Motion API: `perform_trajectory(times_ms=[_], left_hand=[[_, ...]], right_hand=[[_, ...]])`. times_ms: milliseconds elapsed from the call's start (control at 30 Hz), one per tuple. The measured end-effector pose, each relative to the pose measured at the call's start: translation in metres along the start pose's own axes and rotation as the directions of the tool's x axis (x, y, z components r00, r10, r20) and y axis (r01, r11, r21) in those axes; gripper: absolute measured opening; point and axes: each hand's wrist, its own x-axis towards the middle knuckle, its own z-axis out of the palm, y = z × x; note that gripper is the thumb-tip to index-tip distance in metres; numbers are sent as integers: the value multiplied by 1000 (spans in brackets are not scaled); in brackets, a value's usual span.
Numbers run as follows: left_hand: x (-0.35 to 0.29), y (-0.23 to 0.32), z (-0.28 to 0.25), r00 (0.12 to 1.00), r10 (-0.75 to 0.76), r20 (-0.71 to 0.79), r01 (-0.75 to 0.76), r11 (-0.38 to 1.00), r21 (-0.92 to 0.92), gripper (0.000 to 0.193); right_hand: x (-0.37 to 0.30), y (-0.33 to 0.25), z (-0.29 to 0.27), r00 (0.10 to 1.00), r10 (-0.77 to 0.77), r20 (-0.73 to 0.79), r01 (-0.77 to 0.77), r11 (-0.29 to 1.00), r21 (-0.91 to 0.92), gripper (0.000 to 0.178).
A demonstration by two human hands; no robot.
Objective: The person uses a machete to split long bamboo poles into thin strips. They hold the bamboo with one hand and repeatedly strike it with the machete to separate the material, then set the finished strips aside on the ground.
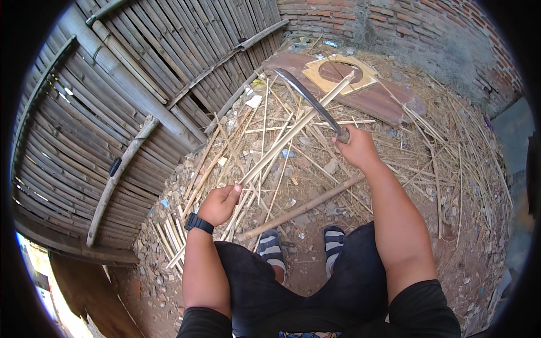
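My left hand [220, 205], with a dark watch on its wrist, is closed around the lower end of a long split bamboo strip [285, 139]. The strip slants up and away to the right, and its far end looks frayed. In my right hand [357, 147] is the handle of a sickle [309, 97] with a long, dark, curved blade. That blade crosses over the strip at its upper half, pointing to the far left. Whether blade and strip touch, I cannot tell. My fingers partly hide the sickle's handle.
Thin bamboo strips [265, 127] litter the stony ground, and a thick pole [304, 207] lies before my feet. Farther off, a yellowish board with a round hole [367, 71] rests on a reddish-brown slab [389, 105]. A bamboo wall [141, 84] stands left, a brick wall [420, 39] behind.
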Motion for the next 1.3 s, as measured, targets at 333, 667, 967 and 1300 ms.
perform_trajectory(times_ms=[333, 667, 967, 1300], left_hand=[[6, -5, 10, 998, 70, -5, -71, 994, -80, 56], [8, 0, 1, 990, -76, 122, 95, 983, -157, 55], [-1, 7, -3, 1000, -20, 18, 21, 999, -32, 59], [3, 13, 9, 991, 112, -66, -113, 994, -5, 55]], right_hand=[[-17, -42, 1, 930, -268, 251, 318, 930, -182, 33], [-14, -19, 1, 966, -243, 94, 253, 961, -113, 32], [2, 2, 6, 998, -57, -3, 57, 998, 19, 37], [-10, -30, 6, 922, -363, 134, 376, 921, -98, 26]])
